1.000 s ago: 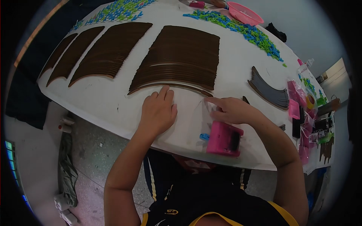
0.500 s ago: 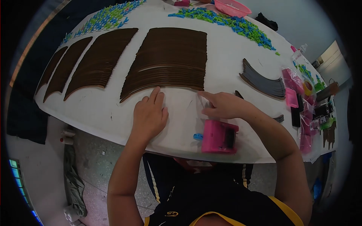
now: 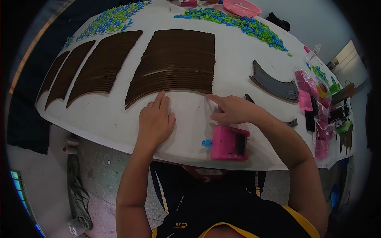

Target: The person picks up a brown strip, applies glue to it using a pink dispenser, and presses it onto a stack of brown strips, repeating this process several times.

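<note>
A wide block of thin, dark brown curved strips (image 3: pixel 174 59) lies side by side on the white table. My left hand (image 3: pixel 156 122) rests palm down below it, index and middle fingers stretched to the near edge of the strips. At the block's near right corner, the index fingertip of my right hand (image 3: pixel 234 109) touches the end of the nearest strip, thumb held apart. Neither hand grips anything. Just below the right hand stands a pink box-like holder (image 3: pixel 222 142) with a dark part, and a small blue piece (image 3: pixel 206 143) juts from its left side.
More brown strip rows (image 3: pixel 105 65) lie at left. Blue and green small pieces (image 3: pixel 246 29) are heaped at the back near a pink basket (image 3: pixel 242 8). Grey-brown curved strips (image 3: pixel 274 85) lie at right, beside pink packs (image 3: pixel 306 82) and a black phone-like slab (image 3: pixel 310 121).
The whole view has shifted slightly. Both hands keep almost the same place at the near edge of the strips, and nothing has been picked up or let go.
</note>
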A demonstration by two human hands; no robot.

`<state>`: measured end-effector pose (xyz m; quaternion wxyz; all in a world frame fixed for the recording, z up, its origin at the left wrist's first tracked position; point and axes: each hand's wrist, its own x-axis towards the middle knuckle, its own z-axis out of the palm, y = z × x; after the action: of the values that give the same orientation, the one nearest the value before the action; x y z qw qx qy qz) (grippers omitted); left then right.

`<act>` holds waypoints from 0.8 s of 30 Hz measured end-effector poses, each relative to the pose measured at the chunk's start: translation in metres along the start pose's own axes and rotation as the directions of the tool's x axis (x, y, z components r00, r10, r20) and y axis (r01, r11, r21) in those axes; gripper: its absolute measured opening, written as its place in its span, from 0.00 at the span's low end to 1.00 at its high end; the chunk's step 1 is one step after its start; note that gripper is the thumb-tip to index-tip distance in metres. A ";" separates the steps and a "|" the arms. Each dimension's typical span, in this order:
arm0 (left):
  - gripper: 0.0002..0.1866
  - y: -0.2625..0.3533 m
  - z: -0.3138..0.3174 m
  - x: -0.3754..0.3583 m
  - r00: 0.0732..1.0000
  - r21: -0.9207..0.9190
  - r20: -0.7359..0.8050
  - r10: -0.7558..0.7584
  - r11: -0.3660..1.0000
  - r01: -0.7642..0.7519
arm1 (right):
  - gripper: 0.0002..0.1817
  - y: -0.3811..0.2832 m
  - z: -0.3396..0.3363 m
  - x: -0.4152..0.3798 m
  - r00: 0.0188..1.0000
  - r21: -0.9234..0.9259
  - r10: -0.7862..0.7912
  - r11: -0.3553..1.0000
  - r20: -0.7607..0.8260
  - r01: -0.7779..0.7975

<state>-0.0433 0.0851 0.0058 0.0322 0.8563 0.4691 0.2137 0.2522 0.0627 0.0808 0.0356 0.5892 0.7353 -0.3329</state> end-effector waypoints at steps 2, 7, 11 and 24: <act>0.26 0.000 0.000 0.000 1.000 0.002 -0.002 0.000 1.000 0.000 | 0.48 -0.001 -0.001 0.000 1.000 0.000 0.014 1.000 0.008 -0.014; 0.25 -0.002 0.003 -0.002 0.999 -0.005 -0.037 -0.001 1.000 0.001 | 0.44 0.003 0.000 -0.002 1.000 0.053 -0.004 0.999 -0.015 0.005; 0.20 -0.008 0.002 -0.011 0.994 -0.010 -0.105 -0.039 0.999 0.038 | 0.33 0.008 -0.003 -0.027 0.988 0.144 -0.019 0.989 -0.152 0.041; 0.24 -0.015 -0.014 -0.038 0.924 0.119 -0.154 -0.349 0.922 0.368 | 0.09 0.138 0.072 -0.142 0.483 -0.025 -0.054 0.997 -0.874 0.067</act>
<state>-0.0786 0.0606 0.0017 -0.0223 0.7400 0.6335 0.2247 0.3937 -0.0838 0.0267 -0.3576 0.6505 0.6700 0.0061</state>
